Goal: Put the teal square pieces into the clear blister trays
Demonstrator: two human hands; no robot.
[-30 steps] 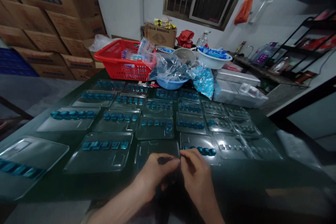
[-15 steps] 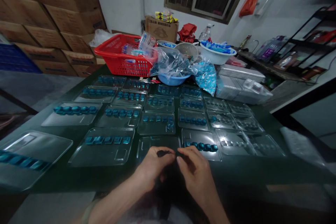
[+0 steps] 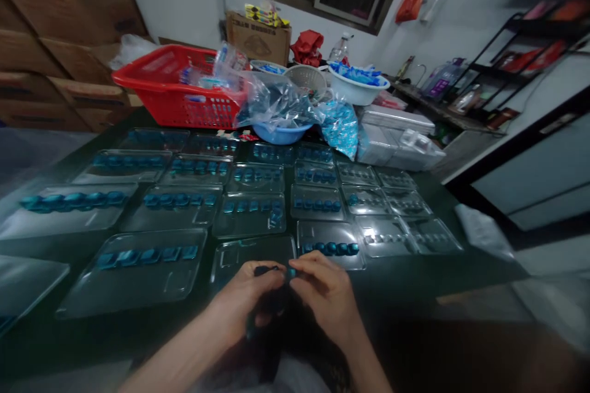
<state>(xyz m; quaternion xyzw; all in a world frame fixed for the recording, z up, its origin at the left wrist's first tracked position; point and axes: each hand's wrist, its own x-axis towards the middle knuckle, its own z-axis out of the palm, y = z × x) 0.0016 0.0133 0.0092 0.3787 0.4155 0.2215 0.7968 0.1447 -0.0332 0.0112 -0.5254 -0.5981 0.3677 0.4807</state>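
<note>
Close together at the table's near edge, my hands are both closed. In my left hand (image 3: 251,298) is a small dark object (image 3: 265,270), pinched between thumb and fingers; its kind is unclear. My right hand (image 3: 327,295) has its thumb and forefinger around a small teal piece (image 3: 291,272), right at the left fingertips. Just beyond them lies a clear plastic tray (image 3: 225,258), partly covered by my left hand. To its right, another clear tray (image 3: 308,230) bears a row of teal cube-like pieces (image 3: 332,249). A similar tray (image 3: 78,304) with teal pieces lies to the left.
Rows of clear trays cover the dark green table (image 3: 391,295). Along its back stand a red basket (image 3: 161,98), a blue basin (image 3: 281,135), a bag of blue bits (image 3: 340,126), a white basin (image 3: 354,92) and clear containers (image 3: 391,141). Cardboard boxes (image 3: 50,61) are stacked at left.
The view has shifted right, so the table's things appear further left. My hands remain together, and a teal piece now shows between the fingertips.
</note>
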